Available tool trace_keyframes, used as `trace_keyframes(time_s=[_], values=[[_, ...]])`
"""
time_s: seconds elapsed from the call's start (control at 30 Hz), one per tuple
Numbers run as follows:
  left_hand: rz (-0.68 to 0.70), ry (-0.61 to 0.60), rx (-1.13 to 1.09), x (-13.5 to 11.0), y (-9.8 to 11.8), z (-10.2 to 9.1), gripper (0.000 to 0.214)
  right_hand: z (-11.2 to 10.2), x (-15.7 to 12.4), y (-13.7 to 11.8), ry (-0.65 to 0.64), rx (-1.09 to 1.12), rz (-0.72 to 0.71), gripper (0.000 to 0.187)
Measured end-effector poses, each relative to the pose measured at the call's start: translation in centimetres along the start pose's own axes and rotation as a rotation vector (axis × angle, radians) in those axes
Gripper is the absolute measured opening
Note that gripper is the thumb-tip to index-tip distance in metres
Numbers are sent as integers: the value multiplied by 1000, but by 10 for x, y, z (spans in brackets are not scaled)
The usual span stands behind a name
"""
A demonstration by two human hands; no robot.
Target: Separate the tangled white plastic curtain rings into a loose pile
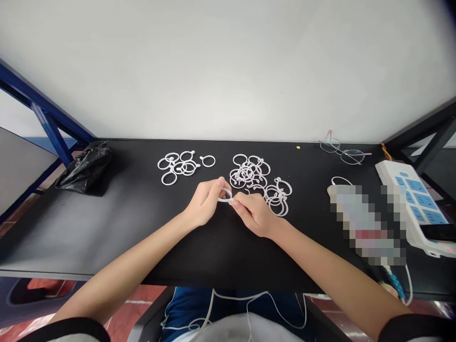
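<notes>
Between my two hands is a white plastic ring with a small knob-like end, held just above the black table. My left hand grips the ring's left side between thumb and fingers. With thumb and forefinger, my right hand pinches the end on its right side; the fingertips partly hide that end. Beyond my right hand lies a tangled pile of white rings, some with loose, open-looking ends. A smaller group of white rings, each with a round knob, lies beyond my left hand.
A black plastic bag sits at the far left of the table. Eyeglasses lie at the back right. A white power strip and a blurred-out device with cables are on the right. White cables hang over my lap.
</notes>
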State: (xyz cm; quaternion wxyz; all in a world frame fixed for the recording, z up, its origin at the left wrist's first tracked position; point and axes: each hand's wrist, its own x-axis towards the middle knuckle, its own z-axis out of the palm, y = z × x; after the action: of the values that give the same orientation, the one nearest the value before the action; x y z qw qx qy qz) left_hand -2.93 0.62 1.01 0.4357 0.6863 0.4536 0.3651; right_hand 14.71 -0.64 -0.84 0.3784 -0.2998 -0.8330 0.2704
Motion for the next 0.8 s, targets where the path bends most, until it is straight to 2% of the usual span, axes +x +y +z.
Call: trace_keyframes(time_s=[0.2,0.57,0.8], values=[[151,66,12,-1,-6,2,51,-1,0,1,16,-27,-5,27],[209,60,26,-1,-12,-1,45,1,0,1,-14,-70,-12,30],[197,41,58,0,-11,-3,43,1,-1,1,-46,-33,26,30]])
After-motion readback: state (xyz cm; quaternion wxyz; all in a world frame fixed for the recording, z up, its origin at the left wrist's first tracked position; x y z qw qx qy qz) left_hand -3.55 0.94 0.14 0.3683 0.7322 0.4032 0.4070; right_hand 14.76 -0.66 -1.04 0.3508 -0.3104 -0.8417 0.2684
